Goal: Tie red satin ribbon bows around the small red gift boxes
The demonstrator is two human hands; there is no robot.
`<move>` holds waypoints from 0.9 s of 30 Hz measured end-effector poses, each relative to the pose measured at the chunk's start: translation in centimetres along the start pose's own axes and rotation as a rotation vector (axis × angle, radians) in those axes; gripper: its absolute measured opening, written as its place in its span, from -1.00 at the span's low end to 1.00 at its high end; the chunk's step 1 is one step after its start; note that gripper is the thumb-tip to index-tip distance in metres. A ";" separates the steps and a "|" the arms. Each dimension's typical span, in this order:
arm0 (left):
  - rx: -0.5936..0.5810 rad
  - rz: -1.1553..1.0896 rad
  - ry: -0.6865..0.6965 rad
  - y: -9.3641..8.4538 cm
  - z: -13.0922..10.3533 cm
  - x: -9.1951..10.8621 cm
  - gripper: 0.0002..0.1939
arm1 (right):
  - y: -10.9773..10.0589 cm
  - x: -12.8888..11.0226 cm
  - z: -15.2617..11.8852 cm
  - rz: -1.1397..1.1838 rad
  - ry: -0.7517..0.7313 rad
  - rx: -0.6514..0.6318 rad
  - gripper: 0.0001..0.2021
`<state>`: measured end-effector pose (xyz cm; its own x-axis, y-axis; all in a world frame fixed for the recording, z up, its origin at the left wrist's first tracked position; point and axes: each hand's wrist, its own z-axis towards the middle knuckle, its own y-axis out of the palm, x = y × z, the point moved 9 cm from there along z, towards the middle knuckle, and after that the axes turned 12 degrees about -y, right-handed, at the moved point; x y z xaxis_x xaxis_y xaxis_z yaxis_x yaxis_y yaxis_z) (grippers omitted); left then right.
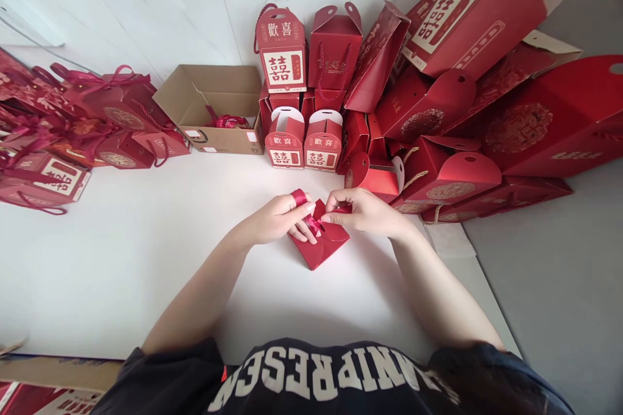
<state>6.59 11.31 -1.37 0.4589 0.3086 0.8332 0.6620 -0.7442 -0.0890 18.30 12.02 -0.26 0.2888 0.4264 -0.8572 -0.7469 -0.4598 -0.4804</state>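
A small red box [316, 253] sits on the white table with one corner toward me, its top flaps folded together. A dark pink ribbon [313, 224] is gathered at the top of the box. My left hand [285, 217] is closed on the ribbon, a band of it wrapped over the fingers, with the lower fingers resting on the box top. On the other side, my right hand [357, 211] pinches the ribbon between thumb and index finger just above the box. Part of the box top is hidden under my fingers.
An open cardboard box [224, 140] holding ribbon stands at the back. Red gift boxes [285, 71] are stacked behind my hands, with larger ones [438, 168] piled at the right. Ribboned boxes [121, 104] crowd the left. A grey surface [559, 272] borders the table's right side.
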 end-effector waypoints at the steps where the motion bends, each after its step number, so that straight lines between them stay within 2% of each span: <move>1: 0.011 -0.007 0.000 -0.1 0.0 0.0 -0.61 | -0.1 -0.3 0.1 -0.004 -0.023 0.007 -0.77; 4: 0.030 0.003 0.028 -0.5 -0.1 0.4 -0.59 | -0.5 -1.7 0.2 -0.019 -0.128 0.004 -0.77; 7: 0.009 0.076 0.065 -0.4 -0.7 1.0 -0.59 | -0.3 -2.7 0.0 -0.012 -0.163 -0.050 -0.77; 12: 0.052 0.263 -0.021 -0.6 -2.3 0.8 -0.54 | 0.3 -4.3 -0.4 0.016 -0.235 -0.114 -0.72; 16: 0.072 0.215 -0.009 -0.4 -3.3 1.5 -0.58 | 0.6 -5.4 -0.5 0.040 -0.297 -0.136 -0.73; 21: 0.068 0.136 0.084 -1.0 -2.7 2.0 -0.58 | 0.6 -5.3 -0.2 -0.030 -0.298 -0.087 -0.68; 27: 0.016 0.079 0.033 -2.1 -0.5 0.2 -0.51 | 0.0 -4.4 -0.2 -0.155 -0.260 0.062 -0.66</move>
<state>4.93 12.63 -0.74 0.4903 0.2297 0.8407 0.6344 -0.7556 -0.1635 17.15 9.97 3.49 0.2452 0.6763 -0.6946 -0.7435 -0.3286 -0.5824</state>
